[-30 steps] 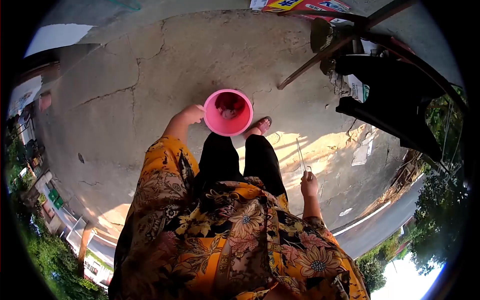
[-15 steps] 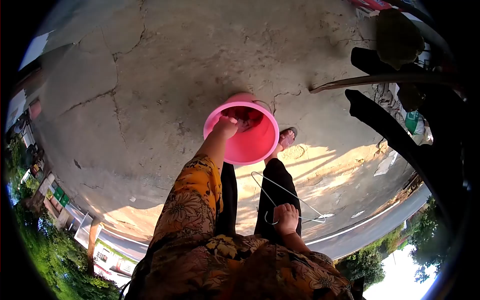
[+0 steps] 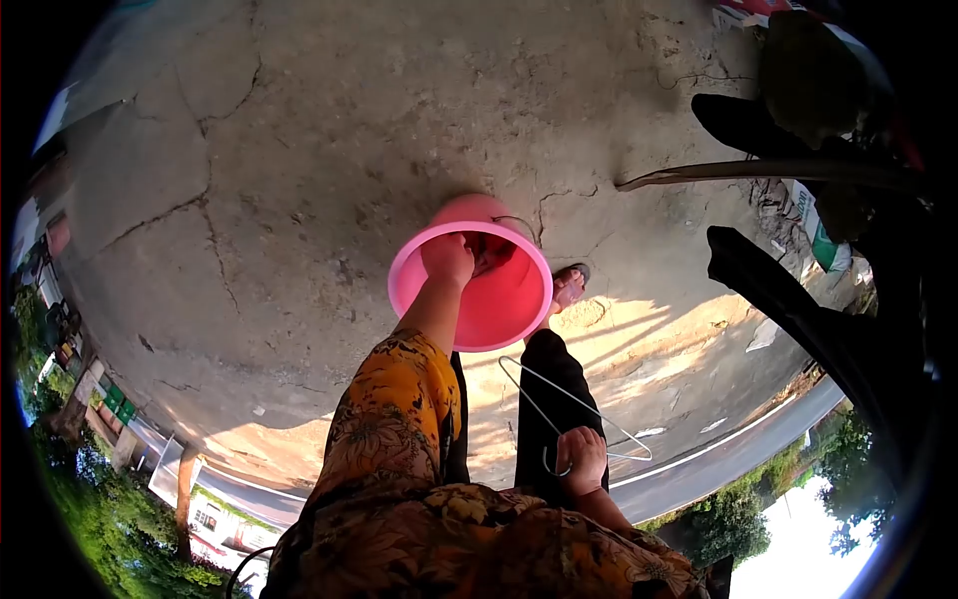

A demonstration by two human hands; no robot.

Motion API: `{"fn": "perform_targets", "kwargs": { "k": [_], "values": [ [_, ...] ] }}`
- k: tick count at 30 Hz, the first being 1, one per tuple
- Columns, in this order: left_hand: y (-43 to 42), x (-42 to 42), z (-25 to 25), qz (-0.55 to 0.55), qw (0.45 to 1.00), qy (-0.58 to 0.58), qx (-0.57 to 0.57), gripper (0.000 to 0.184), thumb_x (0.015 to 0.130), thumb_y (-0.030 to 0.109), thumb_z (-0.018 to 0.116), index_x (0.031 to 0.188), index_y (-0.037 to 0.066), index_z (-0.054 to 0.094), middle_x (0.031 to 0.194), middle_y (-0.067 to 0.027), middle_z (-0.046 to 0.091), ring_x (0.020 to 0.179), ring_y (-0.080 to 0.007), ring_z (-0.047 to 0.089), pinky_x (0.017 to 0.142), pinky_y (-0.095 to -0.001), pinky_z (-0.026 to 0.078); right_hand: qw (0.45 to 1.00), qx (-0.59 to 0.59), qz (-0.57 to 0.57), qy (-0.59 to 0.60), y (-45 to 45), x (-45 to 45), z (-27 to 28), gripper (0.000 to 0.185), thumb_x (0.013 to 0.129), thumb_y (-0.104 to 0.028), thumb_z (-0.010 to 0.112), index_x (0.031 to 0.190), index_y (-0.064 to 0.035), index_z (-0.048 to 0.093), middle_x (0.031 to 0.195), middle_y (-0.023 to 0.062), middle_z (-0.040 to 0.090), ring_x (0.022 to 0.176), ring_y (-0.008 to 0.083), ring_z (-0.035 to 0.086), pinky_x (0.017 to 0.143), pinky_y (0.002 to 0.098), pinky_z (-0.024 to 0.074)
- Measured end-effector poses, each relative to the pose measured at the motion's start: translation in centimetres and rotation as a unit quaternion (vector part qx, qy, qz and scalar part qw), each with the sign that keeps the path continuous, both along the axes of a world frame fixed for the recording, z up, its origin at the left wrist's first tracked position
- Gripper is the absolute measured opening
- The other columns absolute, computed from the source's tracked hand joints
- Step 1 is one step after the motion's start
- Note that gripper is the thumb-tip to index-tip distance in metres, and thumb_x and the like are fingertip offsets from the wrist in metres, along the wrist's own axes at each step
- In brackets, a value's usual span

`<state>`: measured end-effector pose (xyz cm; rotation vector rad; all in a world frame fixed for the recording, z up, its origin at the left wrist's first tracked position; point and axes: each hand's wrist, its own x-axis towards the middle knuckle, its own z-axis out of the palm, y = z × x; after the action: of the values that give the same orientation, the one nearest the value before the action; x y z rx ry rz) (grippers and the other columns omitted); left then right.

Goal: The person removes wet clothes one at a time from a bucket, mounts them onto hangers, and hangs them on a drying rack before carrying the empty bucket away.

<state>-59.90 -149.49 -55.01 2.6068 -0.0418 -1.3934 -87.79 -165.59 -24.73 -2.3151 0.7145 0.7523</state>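
Note:
A pink bucket (image 3: 469, 337) stands tilted toward me on the concrete, with dark red cloth (image 3: 496, 252) deep inside it. My left hand (image 3: 447, 258) reaches over the rim into the bucket, beside the cloth. Its fingers point down into shadow, so whether they grip the cloth is hidden. Lower down, in front of my dark trouser leg, my right hand (image 3: 581, 460) is closed around a thin white wire hanger (image 3: 559, 384). The hanger's hook curls out on the left of that hand, and its long bar slopes down to the right.
Cracked concrete ground (image 3: 299, 180) surrounds the bucket. My sandalled foot (image 3: 570, 288) is just right of it. A dark branching shape (image 3: 798, 290) and a long brown strip (image 3: 738, 172) stick in from the right. A road (image 3: 699, 454) runs behind me.
My left hand has gone further into the bucket, its knuckles now below the rim. My right hand, with the hanger, has shifted slightly down and right. The bucket sits a little lower in view.

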Motion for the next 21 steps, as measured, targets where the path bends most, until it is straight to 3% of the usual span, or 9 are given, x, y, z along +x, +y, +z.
{"fn": "perform_targets", "kwargs": {
  "k": [2,4,7,10,12,16,18,19,21],
  "values": [
    [-1.2,-1.4,0.3,-0.109,0.986,-0.110,-0.056,0.017,0.080,0.022,0.066,0.090,0.010,0.072,0.117,-0.0147,0.062,0.111,-0.0336,0.058,0.086,-0.0417,0.052,0.999,0.032,-0.011,-0.007,-0.3,0.4,0.2,0.010,0.085,-0.015,0.059,0.077,-0.0089,0.059,0.080,0.0092,0.060,0.078,0.0325,0.058,0.072,0.0437,0.0432],
    [-2.2,-3.0,-1.5,-0.138,0.983,-0.080,-0.087,0.019,0.080,0.022,0.067,0.096,0.013,0.072,0.116,-0.0152,0.060,0.110,-0.0363,0.057,0.089,-0.0414,0.051,1.000,0.027,-0.013,-0.003,-0.6,0.6,0.1,0.010,0.085,-0.015,0.058,0.077,-0.0087,0.060,0.081,0.0094,0.060,0.078,0.0324,0.057,0.071,0.0436,0.0431],
    [-4.2,-3.7,-4.3,-0.178,0.974,-0.073,-0.123,0.033,0.085,0.030,0.063,0.114,0.014,0.068,0.130,-0.0143,0.055,0.118,-0.0335,0.054,0.093,-0.0408,0.050,0.999,0.026,-0.017,0.013,-1.2,0.5,0.2,0.010,0.085,-0.014,0.058,0.078,-0.0083,0.060,0.081,0.0097,0.060,0.078,0.0324,0.057,0.071,0.0434,0.0428],
    [-6.6,-1.6,-6.4,-0.202,0.969,0.136,0.040,0.047,0.091,0.039,0.054,0.130,0.012,0.058,0.144,-0.0124,0.046,0.128,-0.0291,0.048,0.096,-0.0398,0.048,0.999,0.028,-0.022,0.010,-1.2,0.5,0.4,0.009,0.085,-0.014,0.058,0.079,-0.0080,0.060,0.081,0.0099,0.060,0.077,0.0325,0.057,0.070,0.0430,0.0425],
    [-6.2,-2.9,-9.5,0.098,0.993,0.058,0.043,0.053,0.094,0.046,0.048,0.131,0.009,0.058,0.144,-0.0130,0.048,0.129,-0.0257,0.049,0.097,-0.0377,0.048,0.999,0.027,-0.025,-0.001,-1.3,0.3,0.1,0.008,0.085,-0.013,0.058,0.079,-0.0080,0.060,0.081,0.0100,0.060,0.077,0.0325,0.057,0.070,0.0427,0.0424],
    [-4.9,-3.7,-7.0,0.166,0.985,-0.002,-0.035,0.046,0.092,0.037,0.052,0.126,0.007,0.059,0.129,-0.0128,0.059,0.120,-0.0252,0.056,0.098,-0.0349,0.046,0.999,0.011,-0.037,-0.017,-0.8,0.1,0.5,0.010,0.086,-0.012,0.056,0.078,-0.0068,0.059,0.080,0.0117,0.059,0.076,0.0337,0.057,0.070,0.0433,0.0432],
    [-3.2,-2.2,-3.1,-0.094,0.993,0.019,-0.063,0.036,0.087,0.022,0.054,0.114,0.001,0.063,0.122,-0.0123,0.062,0.109,-0.0250,0.060,0.090,-0.0353,0.050,0.998,0.014,-0.049,-0.026,-0.3,0.3,0.1,0.012,0.087,-0.012,0.054,0.077,-0.0058,0.059,0.078,0.0134,0.059,0.075,0.0352,0.057,0.071,0.0444,0.0439],
    [-2.1,-1.8,-0.9,-0.097,0.993,0.015,-0.061,0.036,0.087,0.022,0.054,0.114,0.001,0.063,0.122,-0.0123,0.062,0.109,-0.0250,0.060,0.090,-0.0353,0.050,0.998,0.004,-0.050,-0.035,-0.1,0.0,-0.1,0.013,0.087,-0.013,0.054,0.077,-0.0057,0.058,0.078,0.0137,0.059,0.075,0.0357,0.057,0.071,0.0450,0.0439],
    [0.7,-1.6,4.0,0.154,0.948,0.196,-0.198,0.043,0.081,0.012,0.051,0.120,-0.004,0.056,0.121,-0.0113,0.061,0.108,-0.0244,0.060,0.096,-0.0351,0.048,0.998,-0.006,-0.055,-0.042,0.4,-0.7,-0.1,0.013,0.089,-0.013,0.055,0.078,-0.0055,0.057,0.077,0.0147,0.058,0.075,0.0377,0.056,0.070,0.0469,0.0438]
  ]
}}
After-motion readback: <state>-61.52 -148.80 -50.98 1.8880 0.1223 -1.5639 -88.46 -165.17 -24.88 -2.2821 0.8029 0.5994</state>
